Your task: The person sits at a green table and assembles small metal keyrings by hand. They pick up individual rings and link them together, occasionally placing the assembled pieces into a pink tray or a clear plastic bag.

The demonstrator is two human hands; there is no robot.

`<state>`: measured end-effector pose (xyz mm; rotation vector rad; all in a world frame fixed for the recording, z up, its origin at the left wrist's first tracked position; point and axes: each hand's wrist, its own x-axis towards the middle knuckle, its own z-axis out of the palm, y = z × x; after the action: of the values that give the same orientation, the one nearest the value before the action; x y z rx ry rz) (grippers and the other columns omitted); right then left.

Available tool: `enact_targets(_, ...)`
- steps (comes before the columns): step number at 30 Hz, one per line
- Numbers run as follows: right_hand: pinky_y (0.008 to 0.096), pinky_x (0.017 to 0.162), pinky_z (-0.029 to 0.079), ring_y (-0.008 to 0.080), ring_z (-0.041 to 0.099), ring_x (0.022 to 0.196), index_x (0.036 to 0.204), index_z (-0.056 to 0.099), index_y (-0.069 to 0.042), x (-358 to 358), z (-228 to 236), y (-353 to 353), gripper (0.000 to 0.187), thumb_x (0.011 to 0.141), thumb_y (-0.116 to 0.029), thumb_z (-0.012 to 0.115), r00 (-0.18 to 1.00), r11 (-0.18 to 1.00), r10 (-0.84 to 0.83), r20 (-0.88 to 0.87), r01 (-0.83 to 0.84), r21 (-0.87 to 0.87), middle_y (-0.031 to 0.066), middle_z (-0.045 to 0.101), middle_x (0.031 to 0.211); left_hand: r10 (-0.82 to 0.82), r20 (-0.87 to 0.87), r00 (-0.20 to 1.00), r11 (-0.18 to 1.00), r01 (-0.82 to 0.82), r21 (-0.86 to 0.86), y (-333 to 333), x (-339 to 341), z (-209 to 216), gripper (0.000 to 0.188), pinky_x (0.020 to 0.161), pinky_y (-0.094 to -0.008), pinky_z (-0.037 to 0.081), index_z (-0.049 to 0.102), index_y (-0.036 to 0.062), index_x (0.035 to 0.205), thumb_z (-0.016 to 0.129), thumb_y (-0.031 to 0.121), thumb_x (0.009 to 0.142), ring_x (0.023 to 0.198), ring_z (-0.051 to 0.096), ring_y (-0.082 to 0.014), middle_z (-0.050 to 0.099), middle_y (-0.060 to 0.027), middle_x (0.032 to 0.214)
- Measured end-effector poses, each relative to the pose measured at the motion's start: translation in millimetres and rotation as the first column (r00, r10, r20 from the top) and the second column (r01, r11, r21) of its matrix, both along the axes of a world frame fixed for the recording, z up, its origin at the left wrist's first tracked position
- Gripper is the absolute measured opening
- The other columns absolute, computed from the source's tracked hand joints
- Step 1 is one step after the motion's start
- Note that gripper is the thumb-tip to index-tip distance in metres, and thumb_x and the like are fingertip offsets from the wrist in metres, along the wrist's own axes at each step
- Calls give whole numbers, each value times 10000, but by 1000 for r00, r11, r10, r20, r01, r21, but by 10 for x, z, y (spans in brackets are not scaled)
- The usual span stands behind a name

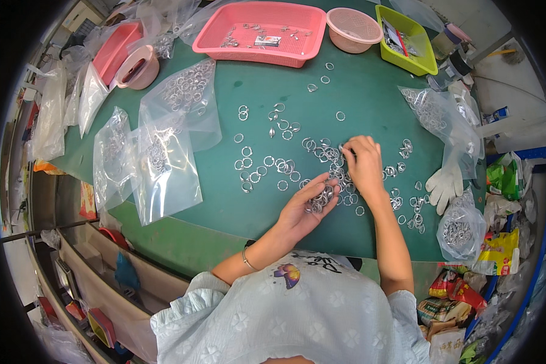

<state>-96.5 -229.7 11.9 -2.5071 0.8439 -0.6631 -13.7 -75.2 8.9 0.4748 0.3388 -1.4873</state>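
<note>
In my left hand, palm up with the fingers curled, lies a handful of silver metal rings. My right hand reaches down just beyond it, its fingertips pressed together at the edge of a loose pile of rings. Whatever sits between those fingertips is too small and covered to make out. Several more rings are scattered flat on the green tabletop, to the left of both hands. Another loose group of rings lies to the right of my right forearm.
Clear plastic bags of rings lie at the left; another ring bag and a tied bag are at the right. A white glove rests near the right edge. Along the back stand a pink tray, a round basket and a green basket.
</note>
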Motion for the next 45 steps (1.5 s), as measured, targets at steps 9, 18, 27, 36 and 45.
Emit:
enact_targets(9,344,772,423,259,536,837,836,637,-16,-23,302,176,101,747,-63,647,978,896,60,200,-141,422,91,608,894,5,-31,999,999,-6,-33,11,43,-132,302,794,-308,522,498,39,1158,543,188,899,955,590,-211,582,-117,1066)
enact_targets(18,368,758,384,253,520,857,815,617,-47,336,-138,-57,164,701,-121,709,995,998,58,-84,-61,-33,62,566,869,42,-175,984,995,-56,-77,98,78,-159,300,593,-256,511,483,57,1170,529,194,907,852,579,-198,569,-105,995)
enact_targets(27,323,649,439,186,565,722,837,585,-18,303,-158,-142,141,729,-31,675,1000,938,-9,26,-1,346,72,593,763,-10,59,998,997,14,-80,130,107,-143,401,687,-277,494,427,53,1283,500,198,916,901,570,-188,570,-85,1042)
enact_targets(36,230,603,447,73,566,678,908,601,5,206,202,97,145,774,-32,644,972,491,171,164,-228,840,30,615,794,105,17,994,991,-106,77,92,131,86,343,742,-313,521,501,39,1183,520,252,915,911,587,-201,589,-86,1013)
enact_targets(45,384,692,442,293,536,765,790,595,-7,393,8,118,170,689,-76,714,991,995,102,-86,-101,17,118,563,773,59,42,997,998,-59,-10,209,156,-163,269,683,-283,516,523,55,1127,571,142,877,852,592,-177,589,-76,965)
